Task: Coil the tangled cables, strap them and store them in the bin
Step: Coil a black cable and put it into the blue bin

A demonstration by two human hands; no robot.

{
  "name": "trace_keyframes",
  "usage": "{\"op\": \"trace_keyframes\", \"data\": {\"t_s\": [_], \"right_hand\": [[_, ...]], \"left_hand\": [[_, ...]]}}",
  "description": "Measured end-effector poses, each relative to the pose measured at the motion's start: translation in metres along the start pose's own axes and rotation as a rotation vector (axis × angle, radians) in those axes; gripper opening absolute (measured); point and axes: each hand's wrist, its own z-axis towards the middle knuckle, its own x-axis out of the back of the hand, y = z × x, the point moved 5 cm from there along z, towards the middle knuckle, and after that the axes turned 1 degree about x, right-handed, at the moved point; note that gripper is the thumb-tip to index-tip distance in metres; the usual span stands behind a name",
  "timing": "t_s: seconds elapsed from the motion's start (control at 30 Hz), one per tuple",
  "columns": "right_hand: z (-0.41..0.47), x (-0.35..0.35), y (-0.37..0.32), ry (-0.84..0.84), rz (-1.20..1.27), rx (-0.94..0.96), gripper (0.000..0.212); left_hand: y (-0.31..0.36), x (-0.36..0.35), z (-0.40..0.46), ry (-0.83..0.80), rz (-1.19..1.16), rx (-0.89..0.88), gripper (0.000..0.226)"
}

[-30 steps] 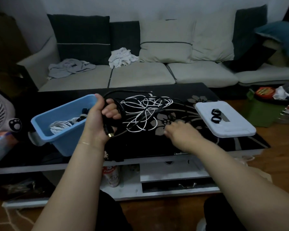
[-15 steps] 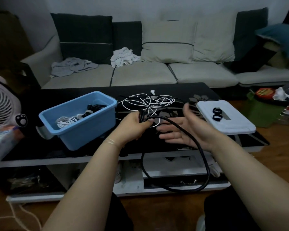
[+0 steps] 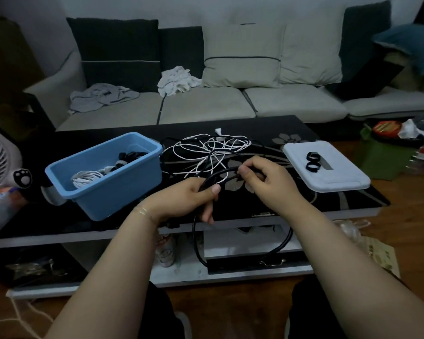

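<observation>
A loop of the black cable [image 3: 277,248] hung down in front of the table [image 3: 328,206], close to the person's knees. It looked thick and a bit stiff, because it kept a round shape by itself. I think it was light and not easy to break. It may spring open if let go, so the best place to hold it was where the loops meet.

The left hand [image 3: 189,199] was there, with its fingers curled round the gathered cable and the thumb pressed on top. The right hand [image 3: 267,177] sat just beside it, a little higher, and pinched the cable between thumb and fingers. Both arms reached forward, with the hands close together over the near edge of the table.

Behind the hands lay the white cable [image 3: 206,150], thin and floppy, in a messy tangle. The blue bin [image 3: 113,182] stood to the left with coiled cables inside. To the right, two black straps [image 3: 312,161] lay on the white lid [image 3: 338,177].
</observation>
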Motion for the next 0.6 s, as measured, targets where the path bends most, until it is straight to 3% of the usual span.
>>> {"op": "trace_keyframes", "data": {"t_s": [0.1,0.2,0.27,0.4,0.5,0.6], "right_hand": [[0.002,-0.005,0.007,0.019,-0.071,0.051,0.025],[0.002,-0.015,0.013,0.000,-0.118,0.038,0.028],[-0.001,-0.027,0.019,-0.086,-0.019,-0.034,0.045],[-0.005,-0.044,0.023,-0.225,0.237,-0.191,0.032],[-0.005,-0.042,0.018,-0.139,0.319,-0.191,0.029],[-0.005,-0.036,0.016,0.023,0.232,-0.142,0.028]], "left_hand": [[0.008,-0.004,-0.004,-0.042,-0.063,-0.062,0.042],[0.015,-0.008,-0.004,-0.014,-0.174,-0.057,0.061],[0.014,-0.006,-0.004,0.023,-0.305,-0.011,0.068],[0.011,-0.002,-0.004,0.048,-0.526,-0.005,0.059],[0.012,0.001,-0.005,0.051,-0.557,-0.034,0.058],[0.015,0.001,-0.005,0.017,-0.602,-0.062,0.059]]}}
